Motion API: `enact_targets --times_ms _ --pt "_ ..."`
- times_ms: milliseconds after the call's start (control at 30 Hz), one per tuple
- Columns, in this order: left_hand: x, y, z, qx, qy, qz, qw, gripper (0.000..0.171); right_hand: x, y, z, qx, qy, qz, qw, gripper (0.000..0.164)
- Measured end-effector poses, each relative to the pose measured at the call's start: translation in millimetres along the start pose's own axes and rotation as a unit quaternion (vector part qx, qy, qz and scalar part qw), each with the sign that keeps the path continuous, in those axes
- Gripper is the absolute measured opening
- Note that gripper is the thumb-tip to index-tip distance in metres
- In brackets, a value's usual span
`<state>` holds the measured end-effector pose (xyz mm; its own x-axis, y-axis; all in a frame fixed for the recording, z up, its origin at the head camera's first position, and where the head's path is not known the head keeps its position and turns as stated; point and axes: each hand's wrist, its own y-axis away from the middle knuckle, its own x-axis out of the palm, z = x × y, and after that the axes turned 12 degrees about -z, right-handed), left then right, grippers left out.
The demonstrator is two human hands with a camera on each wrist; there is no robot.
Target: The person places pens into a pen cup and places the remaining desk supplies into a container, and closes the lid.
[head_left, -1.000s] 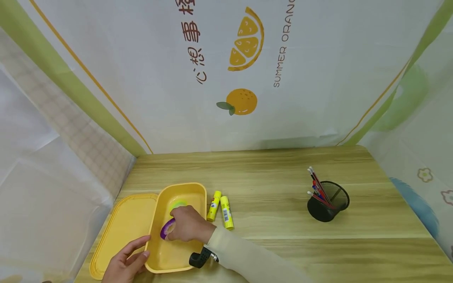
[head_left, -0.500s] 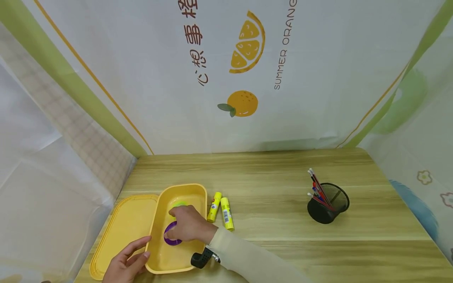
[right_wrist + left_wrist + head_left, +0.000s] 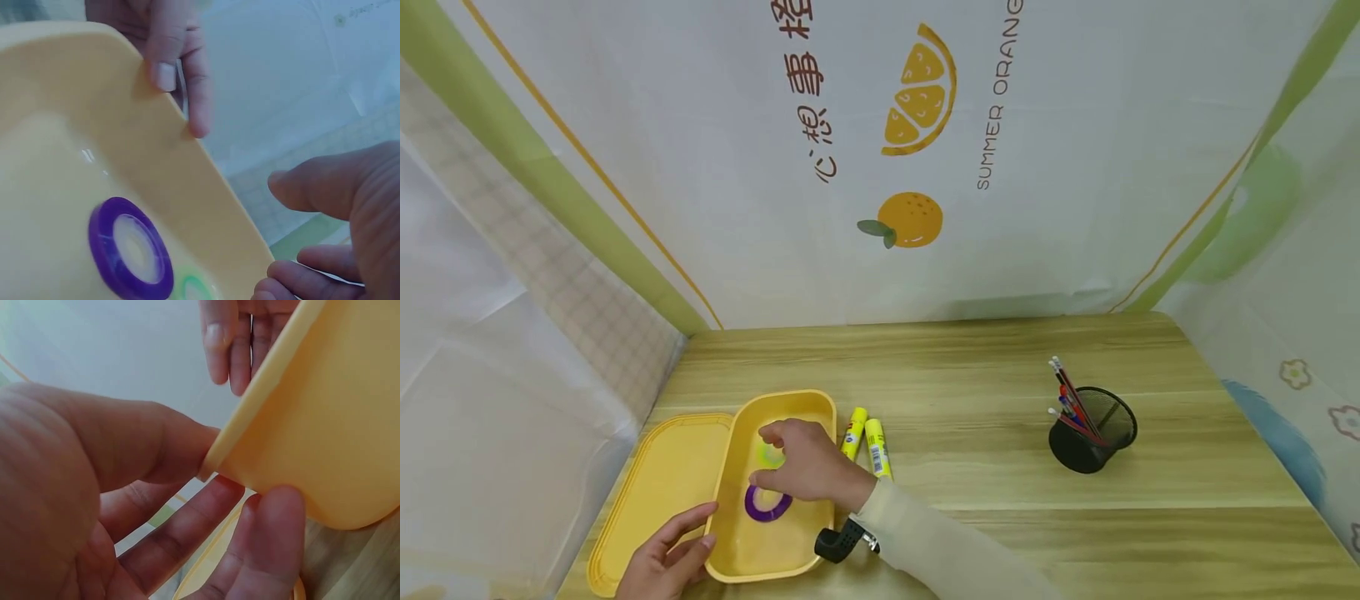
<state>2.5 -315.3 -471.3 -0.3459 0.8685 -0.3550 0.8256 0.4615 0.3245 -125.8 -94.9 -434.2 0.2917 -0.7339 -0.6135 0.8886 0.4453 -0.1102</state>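
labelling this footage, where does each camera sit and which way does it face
Head: on the head, facing forward and down over the table, yellow box and pen holder; left hand and right hand show.
Left wrist: on that wrist, facing the box's edge close up; the left hand shows large, the right hand partly.
Right wrist: on that wrist, facing into the box at the purple ring; both hands show.
Shared: both wrist views include the box and both hands.
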Motion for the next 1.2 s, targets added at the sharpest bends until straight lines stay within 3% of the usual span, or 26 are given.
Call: enact_targets --times_ms 367,700,1000,1200 --pt "-0.5 -0.6 -2.5 -0.002 -0.005 0.005 1.0000 0.050 -21 5 -5 0.009 -0.095 -0.033 0.995 0.061" --pt "-2.2 -1.5 1.7 -0.002 -0.003 0.003 1.0000 0.046 -41 18 -25 0.008 -0.153 -0.062 0.986 0.058" --pt "-2.4 -1.9 2.6 -0.003 0.011 0.003 0.9999 0.042 -70 33 -43 0.041 -0.165 -0.095 0.981 0.061" --pt "-2.9 -2.8 1.8 -0.006 0.010 0.004 0.9999 0.036 -85 40 -65 0.053 -0.143 -0.111 0.982 0.062"
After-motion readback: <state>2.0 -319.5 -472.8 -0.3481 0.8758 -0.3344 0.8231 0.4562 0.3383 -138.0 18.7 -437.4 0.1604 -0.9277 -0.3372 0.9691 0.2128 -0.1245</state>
